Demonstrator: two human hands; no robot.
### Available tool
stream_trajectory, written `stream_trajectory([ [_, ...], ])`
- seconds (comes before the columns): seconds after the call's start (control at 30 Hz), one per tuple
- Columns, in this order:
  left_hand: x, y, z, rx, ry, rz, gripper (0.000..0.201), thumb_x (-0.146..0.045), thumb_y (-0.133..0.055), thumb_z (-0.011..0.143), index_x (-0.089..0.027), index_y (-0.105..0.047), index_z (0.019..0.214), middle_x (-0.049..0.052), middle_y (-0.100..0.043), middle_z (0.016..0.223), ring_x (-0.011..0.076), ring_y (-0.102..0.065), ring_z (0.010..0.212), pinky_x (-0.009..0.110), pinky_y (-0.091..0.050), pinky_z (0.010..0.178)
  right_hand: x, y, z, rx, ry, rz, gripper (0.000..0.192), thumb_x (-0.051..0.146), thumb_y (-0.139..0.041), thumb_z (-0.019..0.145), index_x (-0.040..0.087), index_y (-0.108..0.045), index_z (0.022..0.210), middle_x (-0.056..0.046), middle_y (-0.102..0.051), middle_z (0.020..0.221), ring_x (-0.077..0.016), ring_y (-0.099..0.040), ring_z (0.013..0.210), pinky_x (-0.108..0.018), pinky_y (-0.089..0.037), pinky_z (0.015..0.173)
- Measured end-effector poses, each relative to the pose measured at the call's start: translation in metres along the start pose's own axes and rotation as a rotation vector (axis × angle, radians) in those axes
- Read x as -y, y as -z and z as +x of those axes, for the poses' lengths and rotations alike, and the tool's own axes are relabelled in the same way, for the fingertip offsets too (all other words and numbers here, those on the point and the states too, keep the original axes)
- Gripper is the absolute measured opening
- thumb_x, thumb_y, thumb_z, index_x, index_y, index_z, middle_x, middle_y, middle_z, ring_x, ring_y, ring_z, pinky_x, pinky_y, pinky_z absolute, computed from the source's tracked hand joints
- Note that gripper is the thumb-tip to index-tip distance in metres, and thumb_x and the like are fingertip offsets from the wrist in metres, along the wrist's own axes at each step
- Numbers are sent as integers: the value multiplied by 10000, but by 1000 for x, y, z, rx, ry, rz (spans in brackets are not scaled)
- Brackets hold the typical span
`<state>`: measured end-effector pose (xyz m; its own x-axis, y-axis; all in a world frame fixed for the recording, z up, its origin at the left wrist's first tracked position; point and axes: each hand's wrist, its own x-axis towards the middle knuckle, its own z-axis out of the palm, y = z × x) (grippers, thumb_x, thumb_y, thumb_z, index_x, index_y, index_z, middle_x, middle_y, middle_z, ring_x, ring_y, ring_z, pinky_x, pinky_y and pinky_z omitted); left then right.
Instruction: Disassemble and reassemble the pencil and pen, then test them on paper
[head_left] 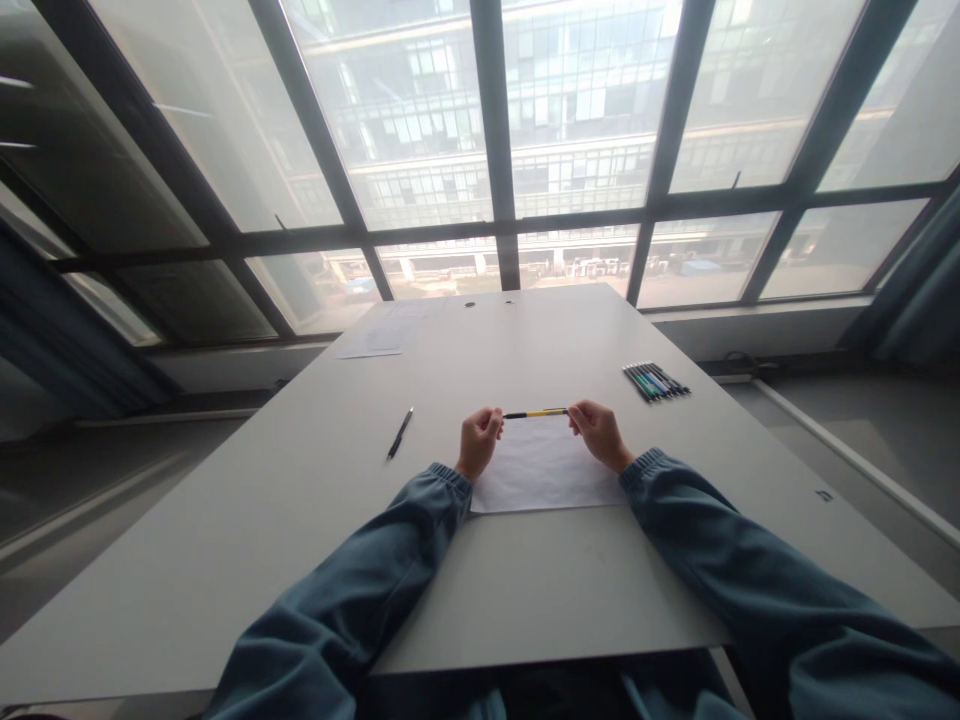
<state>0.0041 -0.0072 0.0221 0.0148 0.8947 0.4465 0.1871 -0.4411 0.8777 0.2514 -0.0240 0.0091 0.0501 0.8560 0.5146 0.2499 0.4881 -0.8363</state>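
A yellow and black pen (536, 413) is stretched sideways between my two hands, above the far edge of a white sheet of paper (544, 470). My left hand (480, 440) pinches its black end, fingers curled closed. At the other end, my right hand (598, 432) grips the pen between thumb and fingers. Left of my hands, a black pen (400, 434) lies at a slant on the table. A row of several pens (655, 382), mostly dark with green and blue ones among them, lies side by side to the right of my right hand.
The white table (300, 530) reaches away toward large windows. More printed papers (379, 335) lie at its far left. Two small dark round spots (470, 304) sit near the far edge. A small dark mark (823, 495) shows at the right edge.
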Motion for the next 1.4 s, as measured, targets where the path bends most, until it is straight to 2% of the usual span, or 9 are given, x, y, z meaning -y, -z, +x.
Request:
stream_trajectory([
  [1.4,4,1,1,1,-2,14,481,-481,-513,941,-168,-541,577,-16,-503,488,92,-463,453,210,-357,466,0,0,0,26,-15,-47,433,519,-526,935,191,-562,654,15,-535,528,-115,-495,471,-242,-378,479],
])
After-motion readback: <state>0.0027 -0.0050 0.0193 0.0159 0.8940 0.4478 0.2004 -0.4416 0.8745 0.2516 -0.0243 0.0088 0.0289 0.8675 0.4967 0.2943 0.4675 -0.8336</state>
